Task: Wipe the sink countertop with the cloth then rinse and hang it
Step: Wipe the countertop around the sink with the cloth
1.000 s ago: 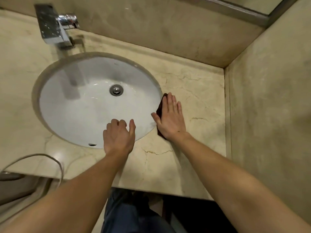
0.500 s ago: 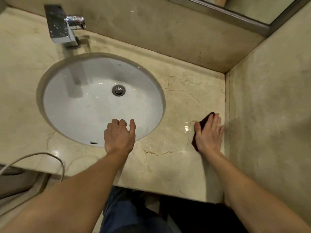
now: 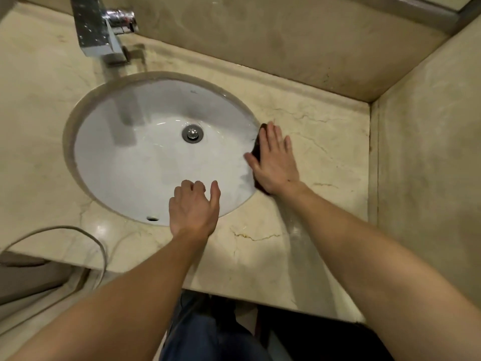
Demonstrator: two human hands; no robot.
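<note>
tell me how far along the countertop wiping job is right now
Midway through wiping. Done, probably: the beige marble countertop shows a damp-looking sheen near the front right. In hand: the right hand presses the dark cloth flat beside the white oval basin; the left hand rests on its front rim. Left: rinsing, since no water runs from the chrome tap, and hanging.

Chrome faucet (image 3: 96,27) at the back, grey cable (image 3: 60,227) lower left, blue jeans (image 3: 208,334) below.

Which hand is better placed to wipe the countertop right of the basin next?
Right. The right hand lies flat on the cloth on that countertop; the left hand rests at the basin rim, without cloth.
</note>
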